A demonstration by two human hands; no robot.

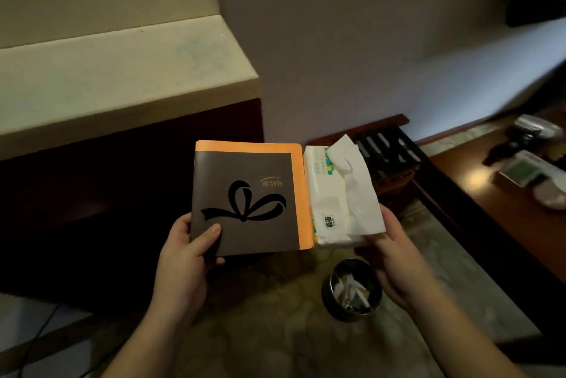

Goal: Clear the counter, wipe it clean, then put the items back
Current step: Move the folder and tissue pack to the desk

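Observation:
My left hand (186,250) grips the lower left corner of a brown booklet (249,200) with an orange border and a black ribbon drawing, thumb on its cover. My right hand (387,258) holds a white tissue pack (332,203) from beneath, with a loose tissue sticking up out of its top. Both are held side by side in the air above the floor. The wooden counter (477,181) runs along the right side.
A small round metal bin (352,289) with crumpled paper stands on the patterned floor below my right hand. A dark slatted rack (387,152) sits by the wall. Blurred items (530,160) lie at the counter's far right. A padded beige ledge (122,71) is on the left.

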